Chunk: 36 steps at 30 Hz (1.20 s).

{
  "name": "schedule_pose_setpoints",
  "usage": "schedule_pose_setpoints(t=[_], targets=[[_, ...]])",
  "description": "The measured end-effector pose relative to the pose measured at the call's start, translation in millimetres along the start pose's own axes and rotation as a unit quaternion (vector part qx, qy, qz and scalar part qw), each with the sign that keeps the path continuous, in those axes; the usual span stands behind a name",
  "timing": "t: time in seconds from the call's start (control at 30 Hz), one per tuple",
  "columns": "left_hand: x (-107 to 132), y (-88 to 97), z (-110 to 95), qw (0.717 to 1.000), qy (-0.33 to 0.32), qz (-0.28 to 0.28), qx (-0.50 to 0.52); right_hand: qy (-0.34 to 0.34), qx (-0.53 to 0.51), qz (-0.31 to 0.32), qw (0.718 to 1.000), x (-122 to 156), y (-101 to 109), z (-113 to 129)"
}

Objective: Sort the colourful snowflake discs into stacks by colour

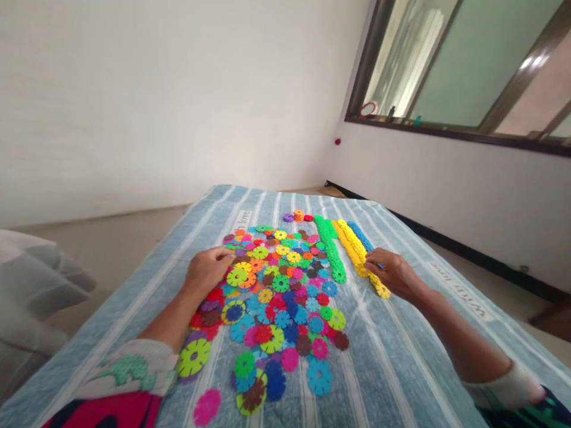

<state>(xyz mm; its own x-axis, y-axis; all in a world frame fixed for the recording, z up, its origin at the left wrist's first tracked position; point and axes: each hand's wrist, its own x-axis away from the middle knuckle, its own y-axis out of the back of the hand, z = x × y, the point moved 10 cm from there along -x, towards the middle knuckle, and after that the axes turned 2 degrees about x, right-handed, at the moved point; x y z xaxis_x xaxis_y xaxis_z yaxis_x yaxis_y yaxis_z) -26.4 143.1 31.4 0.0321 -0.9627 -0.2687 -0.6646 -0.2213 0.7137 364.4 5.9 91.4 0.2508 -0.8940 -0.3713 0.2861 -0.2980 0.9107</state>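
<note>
A loose heap of multicoloured plastic snowflake discs covers the middle of the cloth. My left hand is at the heap's left edge, its fingers curled together; whatever they may hold is hidden. My right hand is over the near part of a row of yellow discs, thumb and fingers pinched close to them. I cannot make out what is in that pinch. A row of blue discs runs along the yellow ones and ends by my right fingers. Left of the yellow row lies a long row of green discs.
Small stacks of purple, orange and red discs stand at the far side. A blue striped cloth covers the surface. White sheer fabric hangs at left. Behind are a wall and a window.
</note>
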Motion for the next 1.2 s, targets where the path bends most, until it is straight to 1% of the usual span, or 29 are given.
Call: schedule_pose_setpoints(t=[0.07, 0.13, 0.2, 0.3, 0.4, 0.5, 0.63, 0.77, 0.83, 0.93, 1.0, 1.07, 1.2], targets=[[-1.5, -0.5, 0.5, 1.000, 0.005, 0.007, -0.008, -0.026, 0.032, 0.041, 0.998, 11.2, 2.2, -26.2], [-1.6, -0.1, 0.4, 1.000, 0.012, 0.010, -0.014, -0.040, 0.052, 0.082, 0.994, 21.2, -0.2, -41.8], [-0.9, 1.2, -0.1, 1.000, 0.018, 0.008, -0.018, -0.041, 0.062, 0.117, 0.990, 29.2, -4.7, -48.2], [-0.3, 2.3, 0.0, 1.000, 0.025, 0.003, -0.018, -0.032, 0.064, 0.149, 0.986, 37.2, -9.7, -47.4], [-1.4, 2.2, 3.4, 0.999, 0.033, -0.003, -0.012, -0.031, 0.061, 0.156, 0.985, 40.9, -11.0, -44.0], [-3.8, 2.5, 6.6, 0.999, 0.031, -0.012, -0.002, -0.044, 0.065, 0.153, 0.985, 42.1, -13.0, -46.8], [-5.6, 3.3, 9.4, 0.999, 0.026, -0.022, 0.013, -0.072, 0.066, 0.137, 0.986, 43.6, -16.1, -61.7], [-4.4, 3.5, 9.1, 0.999, 0.032, -0.021, 0.007, -0.119, 0.069, 0.098, 0.986, 50.1, -10.5, -78.5], [-2.9, 4.1, 7.3, 0.999, 0.032, -0.019, 0.005, -0.152, 0.080, 0.106, 0.979, 57.3, -10.7, -83.5], [0.3, 5.1, 2.1, 1.000, 0.021, -0.018, 0.013, -0.203, 0.098, 0.151, 0.963, 71.4, -18.2, -85.6], [2.5, 4.8, -1.0, 1.000, 0.014, -0.017, 0.021, -0.229, 0.107, 0.168, 0.953, 79.9, -23.4, -85.3], [4.3, 4.7, -2.5, 0.999, 0.008, -0.021, 0.029, -0.240, 0.108, 0.170, 0.950, 85.4, -28.4, -84.8], [6.1, 2.6, -1.2, 0.999, 0.001, -0.025, 0.031, -0.237, 0.111, 0.145, 0.954, 89.6, -34.5, -86.5]])
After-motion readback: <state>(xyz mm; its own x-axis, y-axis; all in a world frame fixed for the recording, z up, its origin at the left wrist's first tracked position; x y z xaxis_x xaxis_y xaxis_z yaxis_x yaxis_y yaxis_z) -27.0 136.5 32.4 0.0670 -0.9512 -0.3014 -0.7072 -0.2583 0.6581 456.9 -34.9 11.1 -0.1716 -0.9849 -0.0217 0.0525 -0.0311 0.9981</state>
